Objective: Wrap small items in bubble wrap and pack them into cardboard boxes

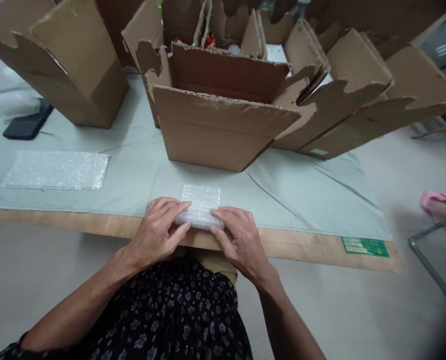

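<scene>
A piece of bubble wrap [200, 197] lies at the table's front edge, its near end rolled and its far end flat on the cloth. My left hand [158, 225] grips the left end of the roll between thumb and fingers. At the right end, my right hand [240, 235] holds it the same way. Whether anything is inside the roll cannot be seen. Another flat sheet of bubble wrap [57, 170] rests on the cloth to the left.
Open cardboard boxes [215, 135] stand across the back, some with items inside. Another tall box [91, 75] is at the back left, near a dark flat object [27, 122]. A green card [365, 246] lies on the wooden table edge [301, 245]. A metal-framed seat [425, 245] is at right.
</scene>
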`<state>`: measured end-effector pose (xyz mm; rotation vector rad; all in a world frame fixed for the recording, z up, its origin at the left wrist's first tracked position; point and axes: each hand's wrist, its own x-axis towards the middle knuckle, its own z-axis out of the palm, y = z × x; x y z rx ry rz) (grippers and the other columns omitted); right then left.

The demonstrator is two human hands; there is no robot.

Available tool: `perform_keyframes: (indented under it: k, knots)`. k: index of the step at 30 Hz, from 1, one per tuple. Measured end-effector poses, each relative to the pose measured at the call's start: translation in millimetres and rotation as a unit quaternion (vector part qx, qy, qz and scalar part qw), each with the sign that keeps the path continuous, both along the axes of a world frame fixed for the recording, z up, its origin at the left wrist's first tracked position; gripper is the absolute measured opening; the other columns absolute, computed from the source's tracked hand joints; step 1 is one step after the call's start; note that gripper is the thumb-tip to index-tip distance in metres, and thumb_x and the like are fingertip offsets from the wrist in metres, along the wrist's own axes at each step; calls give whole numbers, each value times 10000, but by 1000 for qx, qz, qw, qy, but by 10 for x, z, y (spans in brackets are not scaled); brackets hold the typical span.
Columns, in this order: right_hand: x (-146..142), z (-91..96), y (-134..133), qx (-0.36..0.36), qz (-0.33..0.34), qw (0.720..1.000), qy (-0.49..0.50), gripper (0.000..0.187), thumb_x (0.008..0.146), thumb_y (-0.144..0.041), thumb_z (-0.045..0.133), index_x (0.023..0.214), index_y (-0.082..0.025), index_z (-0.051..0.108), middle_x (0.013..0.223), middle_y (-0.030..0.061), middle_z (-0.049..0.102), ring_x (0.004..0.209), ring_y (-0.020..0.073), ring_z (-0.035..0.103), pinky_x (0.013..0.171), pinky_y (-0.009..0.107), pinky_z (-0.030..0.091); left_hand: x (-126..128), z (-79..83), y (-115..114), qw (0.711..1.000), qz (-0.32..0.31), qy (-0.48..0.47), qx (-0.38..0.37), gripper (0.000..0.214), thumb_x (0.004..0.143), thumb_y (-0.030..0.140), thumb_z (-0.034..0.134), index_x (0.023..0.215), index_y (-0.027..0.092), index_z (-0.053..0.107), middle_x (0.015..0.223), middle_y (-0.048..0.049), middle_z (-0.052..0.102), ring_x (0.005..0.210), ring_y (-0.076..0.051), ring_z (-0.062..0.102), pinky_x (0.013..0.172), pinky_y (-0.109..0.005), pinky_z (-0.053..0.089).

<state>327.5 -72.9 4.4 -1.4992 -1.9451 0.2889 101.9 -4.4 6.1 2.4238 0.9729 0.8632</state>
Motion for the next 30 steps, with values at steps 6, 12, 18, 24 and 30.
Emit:
perform_keyframes:
  k: [6,12,18,24,30]
  knots:
    - [-35,-29,96,28,-7,994,-110,378,997,-305,613,1371,-249,604,1441,124,622,1320,335,549,1038,519,451,104,-111,207,996,85,13,1,305,994,304,572,1240,148,663,1072,-124,727,1009,-285,651,922,-493,543]
    - [-23,-124,304,15,-21,996,-88,292,995,-190,595,1276,-226,668,1227,82,745,1192,287,626,969,451,469,-15,-45,-1,964,170,-109,-176,429,947,369,634,1309,141,605,1058,-107,693,879,-207,681,782,-379,611]
    - [-75,-87,182,35,-16,999,-3,263,1013,-207,574,1249,-241,683,1168,57,764,1121,245,660,959,436,487,-14,-48,-114,860,103,-239,-438,761,925,385,670,1552,159,302,1222,-171,705,1004,-241,743,872,-427,639]
    - [-5,-77,-24,32,-1,998,46,334,986,-288,625,1318,-266,656,1349,103,693,1236,282,642,1004,472,530,142,-34,-89,851,69,-260,-452,705,947,296,594,1573,170,294,1164,-137,740,1024,-244,735,946,-440,609]
    - [190,-105,-102,-144,-12,922,359,670,961,-555,637,1525,-233,472,1380,183,668,1149,279,721,912,414,625,161,13,-124,859,29,-277,-430,804,927,257,564,1635,213,185,1119,-107,705,901,-184,702,872,-343,605]
